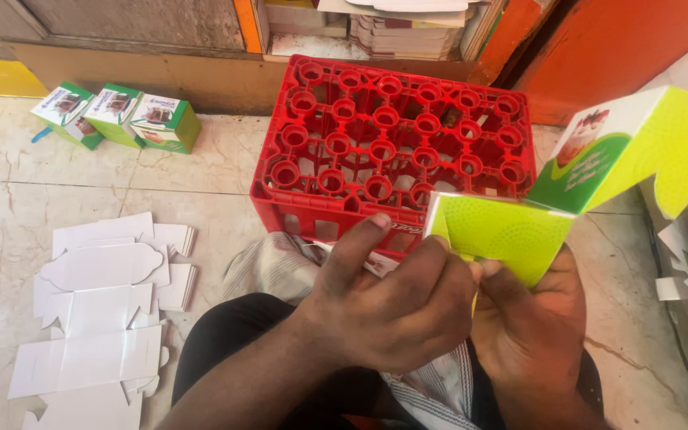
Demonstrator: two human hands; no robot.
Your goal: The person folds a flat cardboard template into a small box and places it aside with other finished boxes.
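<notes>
resting between left hand [396,306] and right hand [531,330], green carton [511,231] half-folded

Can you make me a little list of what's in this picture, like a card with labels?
left hand: grips a flap of the green carton
right hand: pinches the carton from below
green carton: half folded, one printed panel sticking up to the right
red bottle crate: empty, on the floor just beyond the hands
flat white carton blanks: stacked on the floor, left
finished green boxes: three in a row, far left
floor: pale marble tiles
</notes>
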